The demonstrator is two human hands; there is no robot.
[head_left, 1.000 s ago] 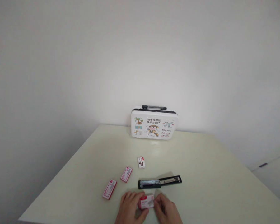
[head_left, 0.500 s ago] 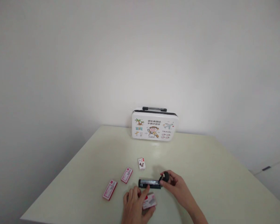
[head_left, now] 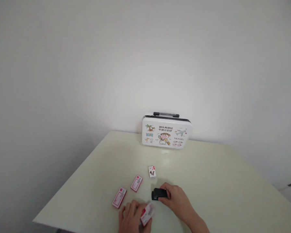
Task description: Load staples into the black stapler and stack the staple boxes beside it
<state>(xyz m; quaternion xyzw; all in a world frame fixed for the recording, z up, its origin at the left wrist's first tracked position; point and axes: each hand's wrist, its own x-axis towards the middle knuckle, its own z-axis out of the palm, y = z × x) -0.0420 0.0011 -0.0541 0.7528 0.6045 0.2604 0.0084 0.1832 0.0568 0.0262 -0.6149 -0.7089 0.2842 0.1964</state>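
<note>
The person's right hand lies over a black stapler near the front edge of the pale table, fingers wrapped across its top so that only the left end of the stapler shows; the hand is grasping it, and the stapler looks folded shut under the palm. The left hand sits at the very front edge, close to the person, with its fingers curled round a small red-and-white staple box, which is tilted up on one end and stands just left of the right wrist.

Three more small boxes lie on the table to the left of the stapler. A red-and-white box is nearest the left hand, a second red-and-white box lies just beyond it, and a white box with a dark print sits further in, towards the middle.

At the far edge, against the wall, a white carry case with cartoon prints and a black handle stands upright.
</note>
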